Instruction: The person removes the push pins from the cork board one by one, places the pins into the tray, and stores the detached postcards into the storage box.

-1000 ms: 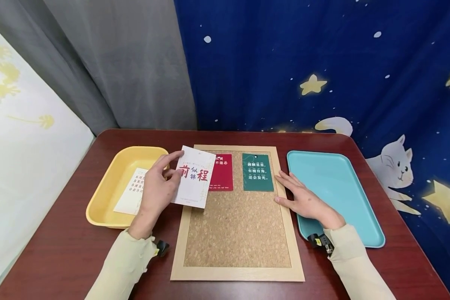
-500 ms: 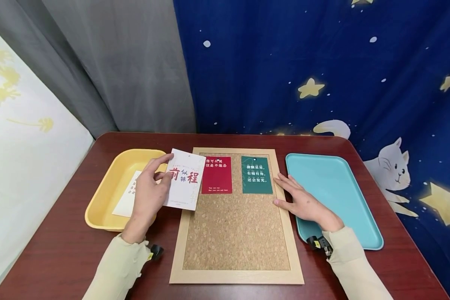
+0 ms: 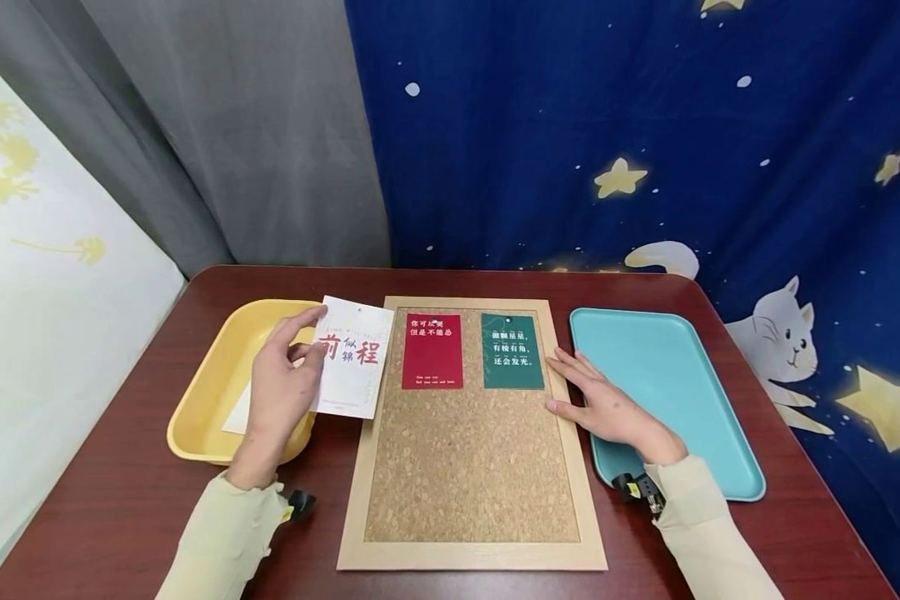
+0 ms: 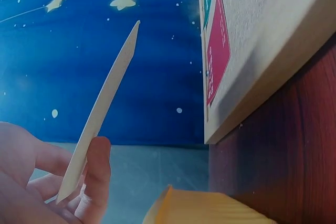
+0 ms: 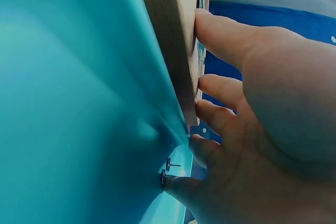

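Observation:
My left hand [image 3: 285, 383] pinches a white card [image 3: 351, 358] with red and blue characters by its left edge. The card hangs between the yellow basin [image 3: 195, 400] and the corkboard [image 3: 472, 467], overlapping the board's left frame in the head view. Seen edge-on in the left wrist view, the card [image 4: 100, 108] is tilted and raised. My right hand [image 3: 607, 404] lies with its fingertips on the board's right frame, fingers fairly straight. Near the board's top are a red card [image 3: 432, 358] and a green card [image 3: 512, 358], each with a pin at its upper edge.
Another white card [image 3: 236, 412] lies in the yellow basin, mostly hidden by my left hand. Right of the board stands a teal tray [image 3: 667, 375]. Inside it, the right wrist view shows pushpins [image 5: 168, 164] near my fingers. A dark red table [image 3: 120, 500] carries everything.
My left hand has moved left with the white card, from over the board toward the yellow basin, uncovering the red card. My right hand has stayed on the frame.

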Motion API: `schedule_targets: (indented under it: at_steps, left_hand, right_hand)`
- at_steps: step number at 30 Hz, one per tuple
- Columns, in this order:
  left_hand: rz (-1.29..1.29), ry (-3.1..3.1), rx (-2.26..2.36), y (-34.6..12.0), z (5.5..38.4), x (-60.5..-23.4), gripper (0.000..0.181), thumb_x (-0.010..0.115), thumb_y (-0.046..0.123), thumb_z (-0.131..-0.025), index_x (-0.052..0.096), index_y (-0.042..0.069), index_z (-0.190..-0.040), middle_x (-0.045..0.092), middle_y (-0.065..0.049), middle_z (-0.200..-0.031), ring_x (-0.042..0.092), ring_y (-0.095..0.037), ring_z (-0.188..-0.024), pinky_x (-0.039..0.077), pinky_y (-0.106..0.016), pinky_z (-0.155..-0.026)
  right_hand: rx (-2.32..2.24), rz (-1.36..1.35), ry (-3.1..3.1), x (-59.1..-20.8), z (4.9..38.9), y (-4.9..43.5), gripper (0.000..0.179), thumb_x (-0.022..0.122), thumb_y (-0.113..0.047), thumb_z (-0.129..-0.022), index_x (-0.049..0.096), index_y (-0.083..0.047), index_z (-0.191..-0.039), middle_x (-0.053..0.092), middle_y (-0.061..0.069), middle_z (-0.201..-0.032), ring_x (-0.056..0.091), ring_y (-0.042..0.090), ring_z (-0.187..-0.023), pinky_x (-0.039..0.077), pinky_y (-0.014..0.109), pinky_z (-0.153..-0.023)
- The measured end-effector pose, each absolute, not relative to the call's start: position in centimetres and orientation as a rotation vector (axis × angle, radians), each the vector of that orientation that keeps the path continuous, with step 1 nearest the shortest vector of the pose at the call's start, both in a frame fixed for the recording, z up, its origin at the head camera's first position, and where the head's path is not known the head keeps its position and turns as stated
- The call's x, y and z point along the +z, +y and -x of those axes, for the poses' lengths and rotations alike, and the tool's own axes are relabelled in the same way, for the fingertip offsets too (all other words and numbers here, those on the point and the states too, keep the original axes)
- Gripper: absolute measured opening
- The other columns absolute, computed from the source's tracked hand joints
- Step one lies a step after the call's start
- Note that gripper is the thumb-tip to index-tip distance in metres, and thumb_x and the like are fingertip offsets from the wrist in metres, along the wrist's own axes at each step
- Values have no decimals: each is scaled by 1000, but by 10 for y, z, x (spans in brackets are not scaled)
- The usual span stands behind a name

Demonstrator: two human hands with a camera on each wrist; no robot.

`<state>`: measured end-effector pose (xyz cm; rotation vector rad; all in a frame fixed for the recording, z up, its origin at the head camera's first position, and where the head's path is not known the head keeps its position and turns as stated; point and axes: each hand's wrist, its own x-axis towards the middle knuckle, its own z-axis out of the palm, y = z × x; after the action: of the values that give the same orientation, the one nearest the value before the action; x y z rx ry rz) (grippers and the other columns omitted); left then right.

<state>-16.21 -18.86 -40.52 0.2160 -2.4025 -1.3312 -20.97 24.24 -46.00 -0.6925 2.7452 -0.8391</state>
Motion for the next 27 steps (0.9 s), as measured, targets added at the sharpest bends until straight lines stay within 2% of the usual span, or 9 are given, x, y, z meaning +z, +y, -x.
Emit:
schedule_targets:
  at_steps: [17, 27]
  left_hand:
    - [-315, -2368, -1283, -208, 161, -407, 50, 57, 3, -98, 66, 27, -141, 65, 1, -126, 58, -3, -76, 43, -12, -65]
    - [-368, -2384, -1285, -219, 156, -406, 51, 55, 5, -99, 64, 28, -143, 63, 0, -132, 60, -1, -81, 45, -11, -66]
  right_hand:
    - [-839, 667, 2737, -462, 212, 245, 74, 67, -37, -102, 35, -8, -162, 22, 17, -174, 10, 49, -161, 18, 70, -126]
    - [-840, 671, 2731, -463, 212, 244, 74, 68, -35, -102, 35, -7, -162, 22, 18, -174, 10, 49, -161, 18, 70, -126]
